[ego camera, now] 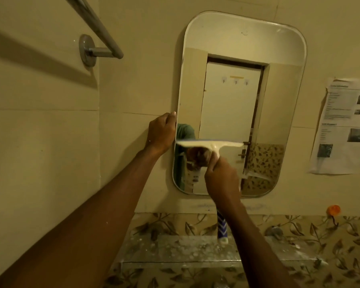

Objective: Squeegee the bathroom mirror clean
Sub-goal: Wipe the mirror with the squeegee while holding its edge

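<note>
A rounded rectangular mirror hangs on the beige tiled wall and reflects a white door. A white squeegee lies flat against the glass, its blade horizontal across the lower left part of the mirror. My right hand is closed around the squeegee's handle just below the blade. My left hand presses on the mirror's left edge, thumb on the frame, fingers against the wall.
A chrome towel bar sticks out of the wall at upper left. Printed paper sheets are stuck to the wall right of the mirror. Below it runs a glass shelf holding a blue-and-white patterned bottle. An orange hook sits at lower right.
</note>
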`<move>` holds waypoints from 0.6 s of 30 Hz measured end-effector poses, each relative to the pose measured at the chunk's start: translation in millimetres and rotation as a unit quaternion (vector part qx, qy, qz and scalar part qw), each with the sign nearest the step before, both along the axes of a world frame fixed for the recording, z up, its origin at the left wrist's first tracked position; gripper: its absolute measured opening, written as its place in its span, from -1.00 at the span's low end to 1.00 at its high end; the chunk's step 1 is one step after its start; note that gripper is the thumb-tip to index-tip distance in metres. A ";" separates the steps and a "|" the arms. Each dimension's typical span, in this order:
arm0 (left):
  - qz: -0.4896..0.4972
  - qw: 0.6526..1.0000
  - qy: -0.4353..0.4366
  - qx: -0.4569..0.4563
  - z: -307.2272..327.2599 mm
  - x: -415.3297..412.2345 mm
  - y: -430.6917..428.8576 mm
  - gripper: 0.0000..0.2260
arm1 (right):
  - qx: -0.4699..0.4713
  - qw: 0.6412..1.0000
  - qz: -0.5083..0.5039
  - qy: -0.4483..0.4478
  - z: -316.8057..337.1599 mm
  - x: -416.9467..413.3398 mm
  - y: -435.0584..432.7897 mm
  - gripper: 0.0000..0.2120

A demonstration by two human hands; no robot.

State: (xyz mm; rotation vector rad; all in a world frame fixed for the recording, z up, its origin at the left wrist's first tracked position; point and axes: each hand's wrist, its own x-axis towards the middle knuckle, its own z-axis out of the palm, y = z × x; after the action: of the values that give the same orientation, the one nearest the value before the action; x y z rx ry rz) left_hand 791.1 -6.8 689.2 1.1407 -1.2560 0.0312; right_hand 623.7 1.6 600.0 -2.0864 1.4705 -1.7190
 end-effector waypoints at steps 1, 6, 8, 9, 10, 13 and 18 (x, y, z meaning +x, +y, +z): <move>-0.003 1.000 0.001 0.000 -0.2 0.1 0.0 -0.61 | 0.017 1.000 0.009 0.001 -21.0 1.9 1.9 -0.66; -0.009 1.000 -0.005 -0.006 -1.0 -1.5 0.2 -0.68 | 0.061 0.995 -0.041 0.064 -90.8 2.7 13.3 -0.61; -0.004 1.000 -0.013 -0.006 -0.9 -1.5 1.4 -0.70 | 0.053 0.997 -0.016 0.053 -86.3 -3.9 16.0 -0.61; -0.003 1.000 -0.019 -0.005 -1.2 -1.0 1.5 -0.70 | 0.043 0.999 0.004 0.024 -76.8 -10.8 15.6 -0.61; -0.004 1.000 -0.024 -0.004 -2.0 -0.9 1.3 -0.70 | 0.030 0.999 0.010 -0.010 -63.0 -20.5 11.6 -0.60; 0.010 0.999 -0.031 -0.009 -4.7 -0.8 -0.4 -0.74 | -0.008 0.998 -0.022 -0.055 -14.5 -58.4 -11.8 -0.55; 0.040 0.999 -0.017 -0.018 -13.0 -2.7 -8.9 -0.76 | -0.013 0.998 -0.042 -0.038 -39.0 -74.9 -30.3 -0.58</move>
State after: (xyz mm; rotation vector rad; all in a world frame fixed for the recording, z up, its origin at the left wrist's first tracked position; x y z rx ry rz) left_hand 788.4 -15.8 676.3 1.1618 -1.2355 0.1330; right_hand 548.8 -28.7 561.0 -1.9752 1.5438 -1.8343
